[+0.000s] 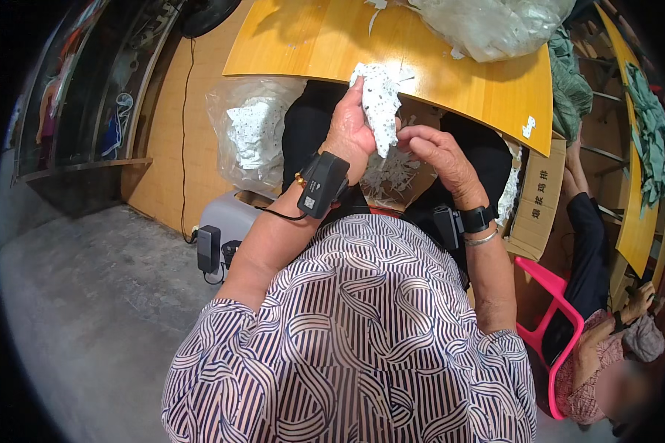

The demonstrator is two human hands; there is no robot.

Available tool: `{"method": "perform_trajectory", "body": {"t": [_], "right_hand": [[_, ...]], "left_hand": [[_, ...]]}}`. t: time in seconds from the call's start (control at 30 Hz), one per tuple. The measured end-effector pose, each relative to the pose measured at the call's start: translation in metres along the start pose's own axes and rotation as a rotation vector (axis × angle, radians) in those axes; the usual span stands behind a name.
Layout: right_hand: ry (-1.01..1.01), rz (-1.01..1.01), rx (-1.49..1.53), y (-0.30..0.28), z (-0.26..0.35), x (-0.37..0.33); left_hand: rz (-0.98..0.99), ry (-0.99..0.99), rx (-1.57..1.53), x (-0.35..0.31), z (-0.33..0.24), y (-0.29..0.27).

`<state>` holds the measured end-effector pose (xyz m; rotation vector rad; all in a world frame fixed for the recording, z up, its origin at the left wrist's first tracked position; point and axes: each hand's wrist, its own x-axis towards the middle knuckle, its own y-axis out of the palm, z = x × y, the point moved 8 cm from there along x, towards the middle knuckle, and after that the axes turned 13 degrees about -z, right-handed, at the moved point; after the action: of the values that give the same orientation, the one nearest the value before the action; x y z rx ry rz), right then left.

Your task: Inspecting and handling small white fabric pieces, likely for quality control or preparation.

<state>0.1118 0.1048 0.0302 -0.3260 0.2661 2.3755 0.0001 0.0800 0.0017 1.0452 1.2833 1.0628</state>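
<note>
My left hand [353,127] is closed around a white sheet with dark spots [380,107], its thumb laid along the sheet's side. The sheet hangs over my lap, just short of the table's front edge, and tapers to a ragged lower tip. Close to the sheet's right side is my right hand [440,156], its fingers bent inward and drawn together. Whatever those fingertips may pinch is too small to make out. Below both hands, many thin white scraps [389,176] lie between my knees.
A yellow wooden table [310,44] spans the front, bearing a clear plastic bag [495,26]. Spotted white sheets fill another plastic bag [253,136] on the left. At right stand a cardboard box [532,199] and a pink chair [550,310] beside a seated person [591,354]; green cloth [650,140] lies beyond.
</note>
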Motion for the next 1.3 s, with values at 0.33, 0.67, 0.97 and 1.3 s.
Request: {"method": "perform_trajectory", "body": {"t": [0.33,0.67,0.97,1.3], "right_hand": [[0.023,0.047,0.052,0.004,0.012,-0.004],[0.024,0.002,0.077,-0.008,0.014,0.0],[-0.012,0.016,-0.015,-0.005,0.026,0.001],[-0.074,-0.081,-0.104,-0.012,0.025,0.005]], "left_hand": [[-0.543,0.406,0.152,-0.016,-0.008,0.003],[-0.452,0.156,0.156,-0.031,0.013,0.007],[-0.357,-0.057,0.556,-0.042,0.037,0.017],[-0.432,-0.05,0.57,-0.037,0.035,0.008]]}}
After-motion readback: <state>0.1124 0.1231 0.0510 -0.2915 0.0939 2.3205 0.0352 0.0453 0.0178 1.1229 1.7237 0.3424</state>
